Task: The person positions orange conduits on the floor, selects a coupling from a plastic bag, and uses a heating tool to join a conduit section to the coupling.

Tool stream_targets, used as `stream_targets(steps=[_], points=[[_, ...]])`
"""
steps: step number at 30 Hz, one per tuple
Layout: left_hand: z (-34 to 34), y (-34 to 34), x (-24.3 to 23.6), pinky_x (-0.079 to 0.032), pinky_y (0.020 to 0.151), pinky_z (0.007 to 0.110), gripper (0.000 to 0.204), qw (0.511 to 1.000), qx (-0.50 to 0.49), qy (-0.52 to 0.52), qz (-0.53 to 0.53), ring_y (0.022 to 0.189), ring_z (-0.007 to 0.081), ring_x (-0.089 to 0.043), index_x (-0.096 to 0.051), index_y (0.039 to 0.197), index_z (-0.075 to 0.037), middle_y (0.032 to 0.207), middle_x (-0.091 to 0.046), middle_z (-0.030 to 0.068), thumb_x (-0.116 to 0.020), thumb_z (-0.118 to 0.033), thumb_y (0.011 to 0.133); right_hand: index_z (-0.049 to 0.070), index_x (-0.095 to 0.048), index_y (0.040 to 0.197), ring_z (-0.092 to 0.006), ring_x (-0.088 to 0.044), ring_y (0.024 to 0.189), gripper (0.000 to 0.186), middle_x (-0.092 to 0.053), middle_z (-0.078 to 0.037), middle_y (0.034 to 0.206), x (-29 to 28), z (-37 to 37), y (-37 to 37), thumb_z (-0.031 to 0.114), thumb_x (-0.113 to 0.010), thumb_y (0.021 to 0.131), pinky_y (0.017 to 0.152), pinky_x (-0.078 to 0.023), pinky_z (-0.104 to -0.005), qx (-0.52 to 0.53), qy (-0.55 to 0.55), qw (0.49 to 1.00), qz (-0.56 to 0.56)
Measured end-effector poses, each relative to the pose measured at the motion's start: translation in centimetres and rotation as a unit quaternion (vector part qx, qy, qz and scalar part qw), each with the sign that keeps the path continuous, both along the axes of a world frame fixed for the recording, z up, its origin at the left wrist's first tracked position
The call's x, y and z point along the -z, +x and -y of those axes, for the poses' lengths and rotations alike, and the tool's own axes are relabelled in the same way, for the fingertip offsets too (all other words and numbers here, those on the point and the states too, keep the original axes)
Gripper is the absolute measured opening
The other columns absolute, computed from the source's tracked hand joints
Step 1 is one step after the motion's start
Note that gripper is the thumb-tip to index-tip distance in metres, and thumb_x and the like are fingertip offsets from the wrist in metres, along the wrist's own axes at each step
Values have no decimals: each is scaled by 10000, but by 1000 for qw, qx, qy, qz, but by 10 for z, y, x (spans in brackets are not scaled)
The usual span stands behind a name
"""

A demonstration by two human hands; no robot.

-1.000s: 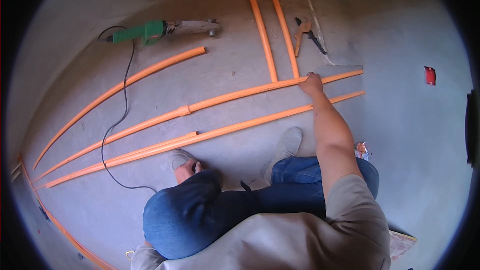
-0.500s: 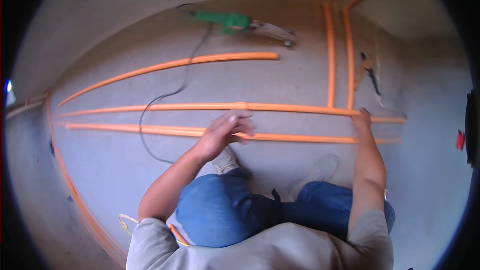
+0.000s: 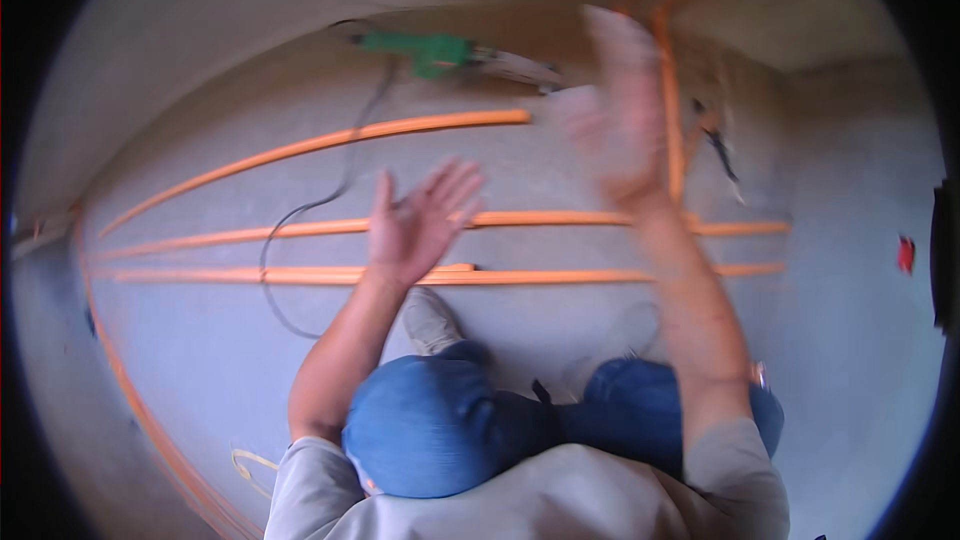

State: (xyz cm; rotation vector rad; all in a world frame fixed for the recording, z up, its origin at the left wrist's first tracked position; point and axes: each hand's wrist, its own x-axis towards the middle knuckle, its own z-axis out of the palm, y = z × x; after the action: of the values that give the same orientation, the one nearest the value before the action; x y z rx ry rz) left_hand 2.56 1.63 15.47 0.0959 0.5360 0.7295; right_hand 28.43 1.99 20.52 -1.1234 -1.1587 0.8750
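Observation:
My left hand [image 3: 425,227] is raised with its fingers spread and palm showing, over a long orange pipe [image 3: 560,219]. It holds nothing. My right hand [image 3: 620,115] is lifted farther forward, smeared by motion, thumb apart from the fingers and nothing visible in it. Behind it, an upright orange pipe [image 3: 675,155] is partly hidden. A second long orange pipe [image 3: 560,277] runs nearer my feet, with a short length of pipe lying against it left of the middle. Beyond both lies a shorter orange pipe [image 3: 440,123].
A green corded tool with a flat metal head, like a pipe fusion welder [image 3: 437,52], lies at the back; its black cord [image 3: 300,210] crosses the pipes. An orange-and-black hand tool [image 3: 714,140] lies right. More orange pipes [image 3: 150,415] run along the left. A red object [image 3: 905,253] is far right.
My right hand has left the right part of the long pipe and swung up and forward. My left hand has turned palm-up with fingers spread, moving slightly left and forward.

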Motion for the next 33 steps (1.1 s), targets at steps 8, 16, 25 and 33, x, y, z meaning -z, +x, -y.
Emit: stream_targets(steps=[8,16,25,33], points=[[-11,-15,-84,-319,1162,513,738,967,-46,157,-196,1402,357,-422,-427,1460,28,1526,-431,219,-334,-565,1031,28,-563,1368,-356,-545,1264,585,-602,-210,1299,59,27,-101,426,-583,941,1162,-334,-494,-55,146,902,403],[9,-38,0,-287,1178,490,607,360,-87,804,-465,1428,382,-390,-393,1500,-60,1565,-368,243,-465,-427,1022,17,-569,1240,-213,-641,1025,476,-664,-119,1134,24,17,-167,440,-505,1032,925,-515,-377,-161,-271,735,-601],[14,-86,-140,-305,489,330,245,589,-192,603,-503,532,203,-386,-462,627,-55,598,-388,54,-622,16,798,111,-609,1102,-108,-445,608,181,-506,31,764,-97,49,-25,179,-513,963,590,-384,-267,13,66,982,-174],[46,-90,-238,-239,494,263,497,442,-314,721,-432,587,89,-286,-348,1527,-309,834,-366,-51,-486,-367,1053,227,-461,1459,-208,-490,669,467,-557,-103,895,-189,54,-53,391,-517,1025,563,-428,-350,-126,305,938,107]])
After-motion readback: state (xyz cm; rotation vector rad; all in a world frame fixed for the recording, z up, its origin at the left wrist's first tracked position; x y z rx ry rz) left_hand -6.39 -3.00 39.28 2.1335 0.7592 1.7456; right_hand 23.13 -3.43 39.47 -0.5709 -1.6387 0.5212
